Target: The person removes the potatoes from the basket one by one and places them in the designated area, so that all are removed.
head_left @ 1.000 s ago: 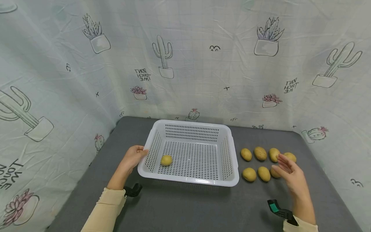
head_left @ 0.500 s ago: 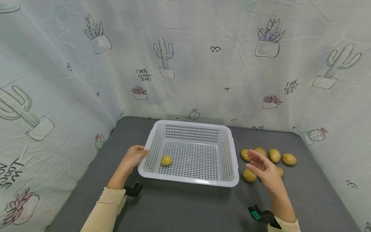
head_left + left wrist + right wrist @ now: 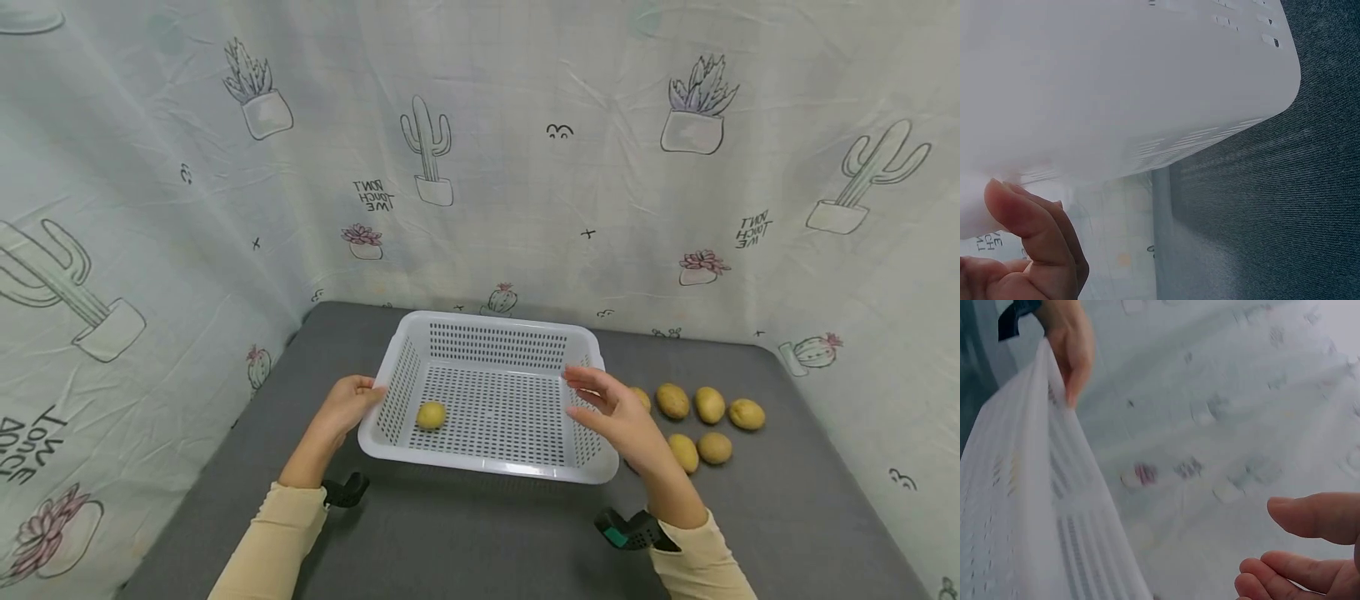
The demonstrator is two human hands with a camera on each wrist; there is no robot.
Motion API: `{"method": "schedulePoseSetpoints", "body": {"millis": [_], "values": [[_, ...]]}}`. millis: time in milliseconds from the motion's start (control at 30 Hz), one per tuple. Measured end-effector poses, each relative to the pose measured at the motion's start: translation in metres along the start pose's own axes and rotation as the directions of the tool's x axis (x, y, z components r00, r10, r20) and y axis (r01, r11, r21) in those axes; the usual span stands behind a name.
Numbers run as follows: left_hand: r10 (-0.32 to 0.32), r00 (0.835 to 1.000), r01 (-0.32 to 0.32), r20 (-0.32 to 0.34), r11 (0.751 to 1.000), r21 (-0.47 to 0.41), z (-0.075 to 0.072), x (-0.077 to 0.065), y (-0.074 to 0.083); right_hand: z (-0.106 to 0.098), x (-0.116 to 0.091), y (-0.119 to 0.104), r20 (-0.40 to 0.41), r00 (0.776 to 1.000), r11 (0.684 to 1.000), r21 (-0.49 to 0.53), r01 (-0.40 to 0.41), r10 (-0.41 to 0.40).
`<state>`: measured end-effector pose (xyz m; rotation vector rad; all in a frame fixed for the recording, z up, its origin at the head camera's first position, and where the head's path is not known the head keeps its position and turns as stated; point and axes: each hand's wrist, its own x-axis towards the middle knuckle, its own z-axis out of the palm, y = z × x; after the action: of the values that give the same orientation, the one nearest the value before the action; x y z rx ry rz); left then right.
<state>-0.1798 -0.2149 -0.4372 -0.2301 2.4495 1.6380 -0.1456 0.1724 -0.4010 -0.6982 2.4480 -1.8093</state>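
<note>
A white slotted plastic basket [image 3: 487,468] sits on the grey table, with one small potato [image 3: 431,416] inside near its left wall. My left hand [image 3: 348,406] grips the basket's left rim between thumb and fingers; in the left wrist view the fingers [image 3: 1035,225] curl at the rim. Over the basket's right wall hovers my right hand [image 3: 611,412], thumb and fingers spread apart. Nothing lies between the thumb [image 3: 1313,517] and fingers in the right wrist view. Several potatoes [image 3: 709,405] lie in two rows right of the basket, some partly hidden by the right hand and forearm.
The dark grey table [image 3: 465,533] extends in front of the basket and to both sides. A pale curtain [image 3: 510,167] printed with cactus drawings hangs behind and around it. Each wrist wears a black strap mount [image 3: 630,529].
My right hand has swept left from above the potatoes to over the basket's right wall, uncovering the right-hand potatoes. The left hand, basket and potato inside stay put.
</note>
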Motion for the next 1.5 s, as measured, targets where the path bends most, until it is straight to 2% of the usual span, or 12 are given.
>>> {"method": "schedulePoseSetpoints", "body": {"millis": [333, 533, 700, 833, 933, 1067, 1267, 1500], "values": [[-0.021, 1.0, 0.021, 0.0, 1.0, 0.015, -0.002, 0.001, 0.001, 0.032, 0.059, -0.02, 0.121, 0.992, 0.995, 0.096, -0.034, 0.023], [-0.023, 1.0, 0.023, -0.011, 0.999, 0.036, -0.002, 0.003, 0.002, 0.051, 0.093, -0.022, 0.187, 0.982, 0.998, 0.058, -0.04, 0.029], [-0.019, 1.0, 0.02, -0.017, 0.999, 0.031, -0.002, 0.003, 0.003, 0.064, 0.116, -0.025, 0.251, 0.967, 0.993, 0.086, -0.075, 0.052], [-0.027, 0.999, 0.027, -0.024, 0.999, 0.026, -0.001, 0.002, 0.002, 0.077, 0.135, -0.013, 0.291, 0.954, 0.993, 0.077, -0.095, 0.068], [-0.031, 0.999, 0.031, -0.027, 0.999, 0.025, 0.0, 0.003, 0.001, 0.087, 0.149, 0.005, 0.332, 0.94, 0.994, 0.052, -0.097, 0.075], [-0.031, 0.999, 0.032, -0.035, 0.999, 0.029, 0.0, 0.003, -0.001, 0.097, 0.161, 0.021, 0.42, 0.901, 0.99, 0.036, -0.137, 0.11], [-0.03, 0.999, 0.031, -0.033, 0.999, 0.024, 0.0, 0.002, -0.002, 0.106, 0.167, 0.041, 0.567, 0.809, 0.983, -0.009, -0.185, 0.158], [-0.026, 0.999, 0.027, -0.031, 0.999, 0.019, 0.001, 0.002, -0.001, 0.118, 0.167, 0.057, 0.674, 0.718, 0.98, -0.04, -0.197, 0.172]]}}
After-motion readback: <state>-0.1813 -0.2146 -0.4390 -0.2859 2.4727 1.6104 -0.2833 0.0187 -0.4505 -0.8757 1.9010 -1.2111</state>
